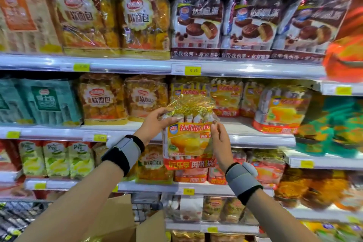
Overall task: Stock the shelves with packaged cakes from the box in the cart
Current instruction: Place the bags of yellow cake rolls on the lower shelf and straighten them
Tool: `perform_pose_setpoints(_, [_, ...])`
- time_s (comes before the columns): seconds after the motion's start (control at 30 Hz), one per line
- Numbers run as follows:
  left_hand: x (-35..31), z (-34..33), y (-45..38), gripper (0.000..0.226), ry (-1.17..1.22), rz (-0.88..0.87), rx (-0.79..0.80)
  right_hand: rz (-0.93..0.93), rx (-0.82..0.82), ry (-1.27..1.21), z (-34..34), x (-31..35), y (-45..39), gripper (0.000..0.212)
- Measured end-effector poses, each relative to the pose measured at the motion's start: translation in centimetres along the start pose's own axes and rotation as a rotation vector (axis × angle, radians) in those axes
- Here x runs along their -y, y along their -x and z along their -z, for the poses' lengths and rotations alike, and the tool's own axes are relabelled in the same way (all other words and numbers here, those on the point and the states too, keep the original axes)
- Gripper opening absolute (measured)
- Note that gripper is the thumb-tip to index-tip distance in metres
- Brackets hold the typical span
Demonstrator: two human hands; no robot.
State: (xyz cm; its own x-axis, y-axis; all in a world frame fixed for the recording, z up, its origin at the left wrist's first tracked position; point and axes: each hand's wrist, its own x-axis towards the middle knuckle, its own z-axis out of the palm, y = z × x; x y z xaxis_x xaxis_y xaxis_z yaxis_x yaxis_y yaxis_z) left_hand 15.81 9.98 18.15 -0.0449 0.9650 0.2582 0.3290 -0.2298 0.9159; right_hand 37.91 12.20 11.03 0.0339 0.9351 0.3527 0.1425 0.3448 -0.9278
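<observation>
Shelf tag [192,70] reads 8.80; both hands hold cake pkg [188,141].

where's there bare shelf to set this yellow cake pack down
The bare patch on the middle shelf, between the back-row yellow packs and the pack at right. The held cake pack hovers before it. Everywhere else is crowded.

Both arms raised forward, left hand [155,122] and right hand [220,139] gripping with curled fingers, banded wrists
</observation>
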Motion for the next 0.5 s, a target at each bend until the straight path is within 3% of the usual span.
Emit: perform_pose_setpoints(0.5, [-4.3, -7.9, -7.2, 0.045, -0.037, -0.026, 0.082, 0.0, -0.15, 0.016, 8.6, 0.6, -7.0, 0.042])
